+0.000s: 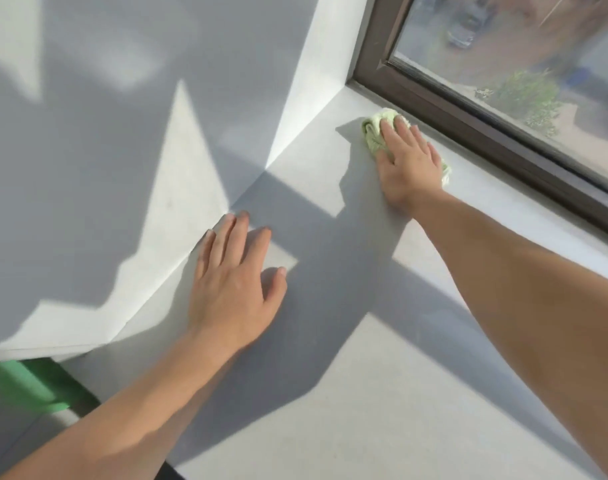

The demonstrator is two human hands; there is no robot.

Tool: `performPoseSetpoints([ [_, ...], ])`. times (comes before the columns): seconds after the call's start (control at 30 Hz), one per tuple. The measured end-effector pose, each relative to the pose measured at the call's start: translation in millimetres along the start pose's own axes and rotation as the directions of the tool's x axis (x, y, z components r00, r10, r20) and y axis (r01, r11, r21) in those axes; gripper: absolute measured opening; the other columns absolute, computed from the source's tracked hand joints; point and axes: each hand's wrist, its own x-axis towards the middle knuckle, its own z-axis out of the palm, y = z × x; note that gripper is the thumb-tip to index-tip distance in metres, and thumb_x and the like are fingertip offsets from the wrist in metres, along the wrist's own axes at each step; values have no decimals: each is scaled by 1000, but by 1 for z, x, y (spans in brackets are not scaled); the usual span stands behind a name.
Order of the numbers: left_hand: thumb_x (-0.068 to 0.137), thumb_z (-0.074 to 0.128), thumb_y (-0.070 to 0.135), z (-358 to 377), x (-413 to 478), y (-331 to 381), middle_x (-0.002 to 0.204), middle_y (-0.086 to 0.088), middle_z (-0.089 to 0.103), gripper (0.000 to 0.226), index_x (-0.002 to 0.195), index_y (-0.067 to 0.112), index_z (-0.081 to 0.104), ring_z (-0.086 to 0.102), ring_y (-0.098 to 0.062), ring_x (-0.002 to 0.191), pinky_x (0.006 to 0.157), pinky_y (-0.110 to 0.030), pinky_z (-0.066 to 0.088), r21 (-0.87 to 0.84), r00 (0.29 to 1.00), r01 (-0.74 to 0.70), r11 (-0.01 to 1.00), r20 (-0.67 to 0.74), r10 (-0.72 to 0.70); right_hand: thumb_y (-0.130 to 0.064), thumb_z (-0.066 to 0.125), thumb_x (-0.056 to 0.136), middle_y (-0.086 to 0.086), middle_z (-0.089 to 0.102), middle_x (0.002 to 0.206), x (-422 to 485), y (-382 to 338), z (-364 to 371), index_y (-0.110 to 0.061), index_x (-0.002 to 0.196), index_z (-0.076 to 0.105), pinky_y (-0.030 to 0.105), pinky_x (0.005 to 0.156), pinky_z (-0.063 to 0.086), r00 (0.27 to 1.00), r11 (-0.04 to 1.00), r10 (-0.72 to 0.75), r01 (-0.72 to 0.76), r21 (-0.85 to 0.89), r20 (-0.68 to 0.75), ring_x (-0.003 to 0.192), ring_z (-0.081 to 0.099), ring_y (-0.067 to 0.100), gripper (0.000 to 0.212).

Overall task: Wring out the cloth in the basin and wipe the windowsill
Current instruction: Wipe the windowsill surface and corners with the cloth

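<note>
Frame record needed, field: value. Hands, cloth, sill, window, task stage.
right hand: flat, fingers straight, pressing the cloth onto the sill
light green cloth: bunched under the right fingers, close to the window frame, near the sill's far corner
left hand: flat on the sill beside the wall, holds nothing
grey-white windowsill: bare, sun patches and arm shadows
dark brown window frame: borders the sill, glass above
green object: below the sill edge, blurred, cannot tell what it is
stage: wiping underway
</note>
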Motion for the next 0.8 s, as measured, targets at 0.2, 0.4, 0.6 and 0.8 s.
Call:
performPoseSetpoints([
  [0.2,92,36,45,3,0,1,158,-13,27,59,145,19,38,15,-28,149,121,-46,13,87,1000,5,996,6,-6,-45,23,104,-13,11,165,-37,9,7,-39,155,16,36,122,1,941,943,-326,331,-36,88,153,5,16,52],
  [0.4,84,45,42,5,4,-1,153,-15,37,60,138,15,50,29,-32,145,119,-48,21,103,999,-26,994,-41,30,-30,29,101,-3,10,166,23,6,-3,-31,155,19,42,123,4,999,998,33,-34,-43,-27,152,8,23,55],
  [0.6,87,41,35,-1,0,1,157,-13,31,60,142,10,40,19,-27,149,121,-44,13,24,999,6,1000,-37,-5,-37,20,103,-6,8,166,-111,-45,21,-32,157,15,39,122,2,856,866,-500,497,56,130,153,4,21,54],
  [0.8,84,44,14,-20,-21,-2,154,-17,34,55,137,0,43,21,-29,148,121,-42,14,-204,999,39,978,-22,-45,-32,28,105,-10,3,166,-86,-58,17,-37,156,12,38,123,-3,920,932,-361,358,50,154,153,-1,19,54],
])
